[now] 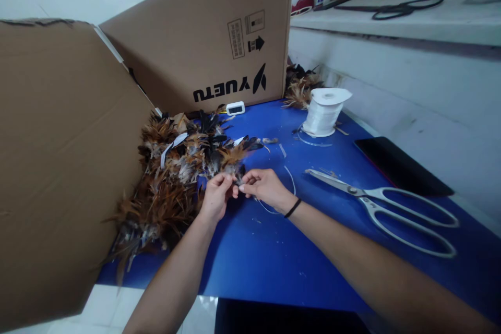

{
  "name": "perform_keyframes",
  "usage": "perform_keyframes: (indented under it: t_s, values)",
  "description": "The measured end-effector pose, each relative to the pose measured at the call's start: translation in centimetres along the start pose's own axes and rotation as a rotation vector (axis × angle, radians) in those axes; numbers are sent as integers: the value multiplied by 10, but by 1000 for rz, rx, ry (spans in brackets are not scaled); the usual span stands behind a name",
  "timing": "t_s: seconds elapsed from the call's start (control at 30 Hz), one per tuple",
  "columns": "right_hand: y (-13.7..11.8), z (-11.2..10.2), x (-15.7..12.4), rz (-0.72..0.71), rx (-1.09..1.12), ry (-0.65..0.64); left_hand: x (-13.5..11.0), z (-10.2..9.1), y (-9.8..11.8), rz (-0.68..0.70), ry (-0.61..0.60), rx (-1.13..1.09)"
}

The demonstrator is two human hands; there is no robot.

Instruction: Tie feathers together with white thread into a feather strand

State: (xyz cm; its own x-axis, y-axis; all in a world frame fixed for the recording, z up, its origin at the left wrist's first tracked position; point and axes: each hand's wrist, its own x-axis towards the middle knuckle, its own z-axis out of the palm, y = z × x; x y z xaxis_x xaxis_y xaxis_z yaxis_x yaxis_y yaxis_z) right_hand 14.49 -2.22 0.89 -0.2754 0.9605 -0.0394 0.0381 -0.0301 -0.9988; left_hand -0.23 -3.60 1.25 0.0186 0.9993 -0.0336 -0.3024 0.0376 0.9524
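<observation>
My left hand (217, 195) is closed in a pinch at the base of a feather bunch (234, 157), brown with dark tips. Close beside it, my right hand (264, 188) pinches at the same base, a black band round its wrist. A thin clear cord (293, 180) curves out from under the right hand over the blue table (274, 250). To the left lies a big heap of brown and black feathers (164, 198), with a white strip (172, 148) across it. The exact spot between my fingertips is too small to make out.
Large scissors (364, 195) lie at the right, near a black phone-like slab (399, 164). A white ribbon spool (324, 112) stands behind them. Cardboard box panels (188, 36) wall the left and back. A small white device (235, 108) sits at the box. A shelf (391, 26) holds dark scissors (407, 8).
</observation>
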Motion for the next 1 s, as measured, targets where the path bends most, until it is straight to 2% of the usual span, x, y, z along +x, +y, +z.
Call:
perform_keyframes:
  t_s: [0.13,0.43,0.8,0.93,1.0]
  values:
    - [-1,1,-1,21,-21,-5,2,-1,-1,21,34,43]
    - [-21,-3,-4,108,84,65,4,-3,-1,78,122,15]
    - [-12,-7,2,128,310,89,8,-9,0,122,179,-53]
    - [-8,-10,5,120,296,120,10,-11,3,133,216,-105]
    - [-6,-11,7,95,213,133,10,-10,4,132,223,-110]
